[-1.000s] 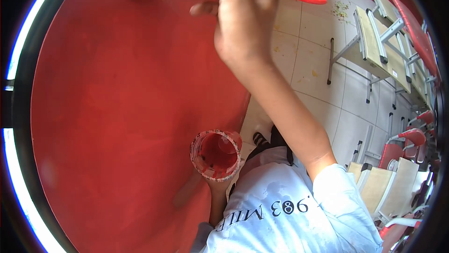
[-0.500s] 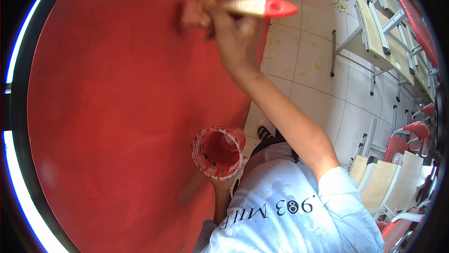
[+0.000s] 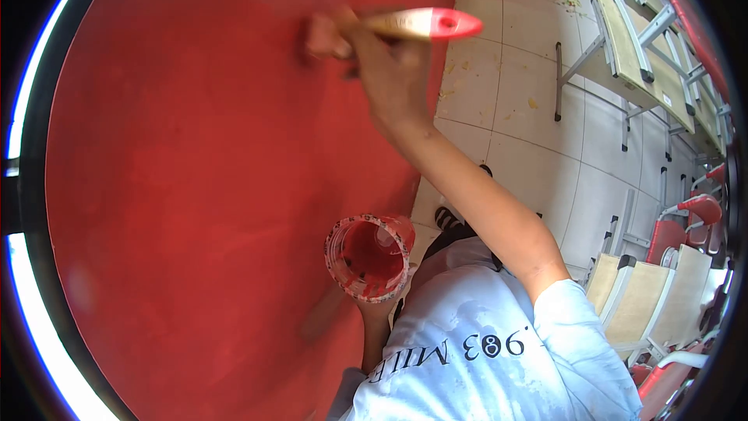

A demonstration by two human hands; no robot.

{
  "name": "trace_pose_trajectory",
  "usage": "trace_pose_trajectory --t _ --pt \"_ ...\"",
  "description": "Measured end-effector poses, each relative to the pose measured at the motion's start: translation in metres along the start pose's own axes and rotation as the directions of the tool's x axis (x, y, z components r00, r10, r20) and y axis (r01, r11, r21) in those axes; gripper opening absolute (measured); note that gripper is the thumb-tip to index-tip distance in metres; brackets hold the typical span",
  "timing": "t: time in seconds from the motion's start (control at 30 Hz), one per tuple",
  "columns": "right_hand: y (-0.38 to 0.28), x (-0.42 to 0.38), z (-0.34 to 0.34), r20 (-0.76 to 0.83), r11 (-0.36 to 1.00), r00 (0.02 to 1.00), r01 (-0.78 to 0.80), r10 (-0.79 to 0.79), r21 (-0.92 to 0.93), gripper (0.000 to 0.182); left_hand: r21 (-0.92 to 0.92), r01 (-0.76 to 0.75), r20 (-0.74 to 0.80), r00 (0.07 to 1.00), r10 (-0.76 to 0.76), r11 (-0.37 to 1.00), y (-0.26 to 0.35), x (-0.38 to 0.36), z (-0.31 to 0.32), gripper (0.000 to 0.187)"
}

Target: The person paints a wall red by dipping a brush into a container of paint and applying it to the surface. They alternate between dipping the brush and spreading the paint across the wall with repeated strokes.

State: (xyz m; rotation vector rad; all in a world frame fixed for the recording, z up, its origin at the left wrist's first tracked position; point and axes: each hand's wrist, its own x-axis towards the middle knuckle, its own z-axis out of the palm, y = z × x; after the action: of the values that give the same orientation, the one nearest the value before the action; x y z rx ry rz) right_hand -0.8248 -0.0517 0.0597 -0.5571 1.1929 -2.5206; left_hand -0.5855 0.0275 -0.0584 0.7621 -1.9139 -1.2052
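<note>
My right hand grips a paintbrush with a cream and red handle. The reddish bristles are blurred and overlap the red wall. Lower down, my left hand holds a round paint bucket from below, its fingers mostly hidden behind the bucket. Red paint coats the inside, and the rim is smeared and speckled. The bucket's mouth faces up toward me, close beside the wall.
Pale floor tiles run along the wall's foot, with yellowish flakes scattered on them. Wooden-topped desks with grey metal legs and red chairs stand at the right. A bright strip edges the far left.
The brush and my right hand have shifted slightly down, the handle end a little to the left. The bucket sits slightly lower and further right in view.
</note>
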Motion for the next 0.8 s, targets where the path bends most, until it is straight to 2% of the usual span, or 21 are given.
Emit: trace_pose_trajectory --t 0.07,0.1,0.13,0.2,0.27,0.33,0.43,0.47,0.5,0.57,0.6,0.67,0.7,0.73,0.77,0.8 --pt "-0.027 0.012 0.019 -0.083 0.98 0.995 0.067 -0.053 0.185 0.017 -0.001 0.003 0.002 1.0 -0.003 1.0 0.0 0.0 0.001 0.086" --pt "-0.038 0.015 0.018 -0.065 0.951 0.998 0.017 0.004 0.308 0.018 0.002 0.006 0.001 1.0 -0.006 1.0 0.0 0.0 0.001 0.086" --pt "-0.035 0.014 0.013 -0.063 0.95 0.998 -0.008 0.029 0.311 0.02 0.0 0.011 0.002 1.0 -0.011 1.0 0.0 0.0 0.001 0.086" --pt "0.009 0.002 -0.011 -0.083 0.974 0.979 -0.171 0.185 0.149 0.02 0.003 0.013 0.0 1.0 -0.013 1.0 0.0 0.001 0.0 0.086" --pt "0.062 -0.016 -0.054 -0.226 0.965 0.94 -0.261 0.254 0.0 0.02 0.0 0.009 0.001 1.0 -0.009 1.0 0.0 0.002 0.001 0.086" --pt "0.075 -0.03 -0.086 -0.285 0.948 0.92 -0.306 0.27 -0.09 0.02 -0.004 0.005 -0.001 1.0 -0.005 1.0 0.0 0.003 0.002 0.086" --pt "0.069 -0.021 -0.075 -0.26 0.948 0.945 -0.253 0.199 -0.194 0.018 -0.004 0.003 -0.003 1.0 -0.003 1.0 0.0 0.004 0.003 0.086" --pt "0.064 -0.013 -0.058 -0.203 0.973 0.973 -0.147 0.11 -0.179 0.018 -0.004 0.003 0.001 1.0 -0.003 1.0 0.0 0.005 0.004 0.086" --pt "0.046 -0.002 -0.03 -0.147 0.987 0.989 -0.038 0.015 -0.156 0.017 -0.006 0.001 0.001 1.0 -0.001 1.0 0.0 0.006 0.003 0.086" --pt "-0.006 0.014 0.01 -0.026 0.994 0.995 0.101 -0.101 0.03 0.017 -0.008 -0.001 0.009 1.0 0.001 1.0 0.001 0.007 0.003 0.086" --pt "-0.022 0.021 0.018 -0.065 0.99 0.989 0.137 -0.134 0.045 0.018 -0.01 -0.002 0.01 1.0 0.002 1.0 0.001 0.007 0.003 0.086" --pt "-0.051 0.023 0.024 -0.06 0.942 0.998 0.024 -0.004 0.335 0.015 -0.013 0.001 0.004 1.0 -0.001 1.0 0.002 0.005 0.003 0.086" --pt "-0.042 0.021 0.017 -0.069 0.963 0.997 -0.001 0.02 0.268 0.018 -0.012 0.001 0.003 1.0 -0.001 1.0 0.001 0.005 0.003 0.086" --pt "-0.022 0.017 0.004 -0.092 0.973 0.988 -0.101 0.122 0.206 0.019 -0.012 0.004 0.005 1.0 -0.004 1.0 0.001 0.007 0.002 0.086" --pt "0.017 0.012 -0.017 -0.078 0.959 0.974 -0.195 0.215 0.205 0.018 -0.01 0.003 0.002 1.0 -0.003 1.0 0.001 0.007 0.002 0.086" --pt "0.049 0.002 -0.041 -0.136 0.956 0.953 -0.249 0.27 0.153 0.019 -0.008 0.007 0.0 1.0 -0.007 1.0 0.0 0.008 0.002 0.086"
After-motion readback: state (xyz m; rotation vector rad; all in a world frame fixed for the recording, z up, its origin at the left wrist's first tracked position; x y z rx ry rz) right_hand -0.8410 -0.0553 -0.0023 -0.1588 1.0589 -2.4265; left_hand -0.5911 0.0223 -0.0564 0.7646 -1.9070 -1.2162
